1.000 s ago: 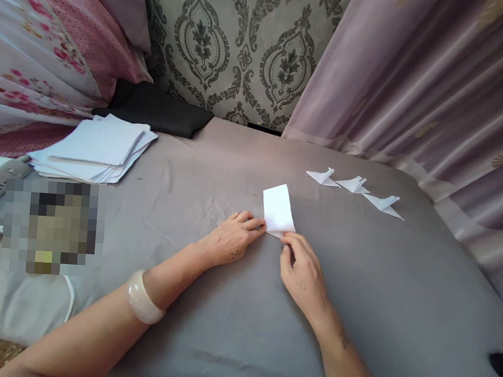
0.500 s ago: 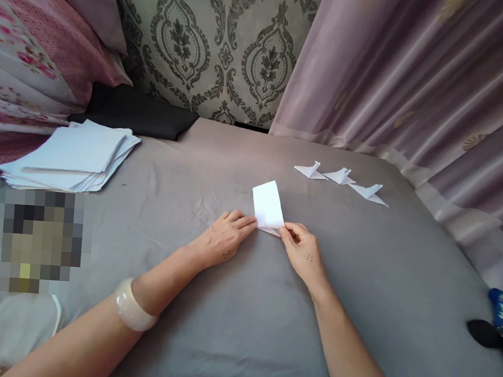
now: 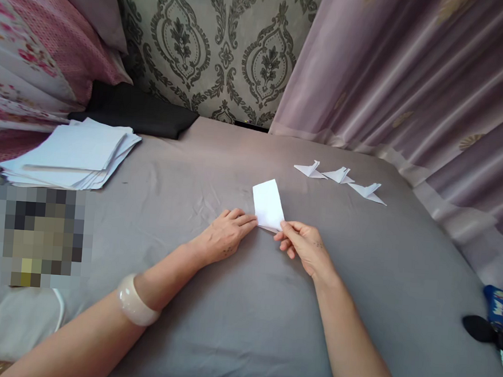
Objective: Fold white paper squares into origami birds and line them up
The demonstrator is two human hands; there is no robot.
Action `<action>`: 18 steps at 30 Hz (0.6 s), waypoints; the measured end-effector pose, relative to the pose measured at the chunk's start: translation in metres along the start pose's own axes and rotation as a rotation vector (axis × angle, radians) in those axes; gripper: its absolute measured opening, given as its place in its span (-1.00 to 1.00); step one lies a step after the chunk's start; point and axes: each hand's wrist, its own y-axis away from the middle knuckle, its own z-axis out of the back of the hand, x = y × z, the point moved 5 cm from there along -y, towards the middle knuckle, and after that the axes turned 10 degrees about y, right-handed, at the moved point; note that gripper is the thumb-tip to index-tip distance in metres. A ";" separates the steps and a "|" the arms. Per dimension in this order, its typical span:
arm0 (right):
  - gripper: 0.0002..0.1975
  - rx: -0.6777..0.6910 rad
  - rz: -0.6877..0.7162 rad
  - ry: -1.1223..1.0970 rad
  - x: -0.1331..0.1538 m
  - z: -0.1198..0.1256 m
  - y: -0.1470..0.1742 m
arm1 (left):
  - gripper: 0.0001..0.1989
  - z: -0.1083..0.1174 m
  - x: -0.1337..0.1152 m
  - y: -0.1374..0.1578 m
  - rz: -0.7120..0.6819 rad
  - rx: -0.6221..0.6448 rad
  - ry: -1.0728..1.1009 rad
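A small white folded sheet of paper lies on the grey cloth in front of me, with a second layer showing along its near edge. My left hand is at the paper's near left corner, its fingertips closed on that corner; the thumb is hidden. At the near right corner, my right hand pinches the paper, thumb on top and the other fingers curled below. Beyond the paper to the right stand three folded paper figures in a slanting row, each with a raised point.
A stack of white paper lies at the left, beside a folded black cloth. A blue object with black parts is at the right edge. Curtains hang along the right side. A blurred patch covers something at lower left.
My right hand has turned, bringing its thumb over the corner and its fingers underneath. The layer at the paper's near edge shows as a thinner strip. My left hand stays in place.
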 end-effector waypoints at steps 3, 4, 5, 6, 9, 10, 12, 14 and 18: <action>-0.66 -0.020 -0.006 -0.018 -0.001 0.002 -0.001 | -0.50 0.000 0.000 0.000 -0.005 0.005 -0.005; -0.66 -0.025 -0.007 -0.018 -0.001 0.002 0.000 | -0.50 0.000 0.000 0.000 -0.006 0.006 -0.008; -0.67 -0.029 -0.007 -0.017 -0.001 0.003 0.000 | -0.50 0.000 0.000 -0.001 -0.007 0.008 -0.011; -0.67 -0.034 -0.008 -0.013 -0.001 0.003 0.000 | -0.51 0.001 0.000 -0.001 -0.006 0.011 -0.015; -0.69 -0.055 -0.011 0.004 -0.002 0.005 0.001 | -0.52 0.002 -0.002 -0.002 -0.001 0.025 -0.029; -0.70 -0.064 -0.013 0.011 -0.002 0.005 0.001 | -0.52 0.003 -0.002 -0.002 -0.001 0.031 -0.035; -0.70 -0.079 -0.016 0.024 -0.003 0.006 0.001 | -0.52 0.003 -0.004 -0.002 0.001 0.047 -0.054; -0.71 -0.087 -0.017 0.036 -0.004 0.006 0.000 | -0.52 0.003 -0.005 -0.003 0.004 0.058 -0.072; -0.72 -0.098 -0.021 0.061 -0.007 0.007 -0.001 | -0.52 0.004 -0.005 -0.004 0.010 0.061 -0.082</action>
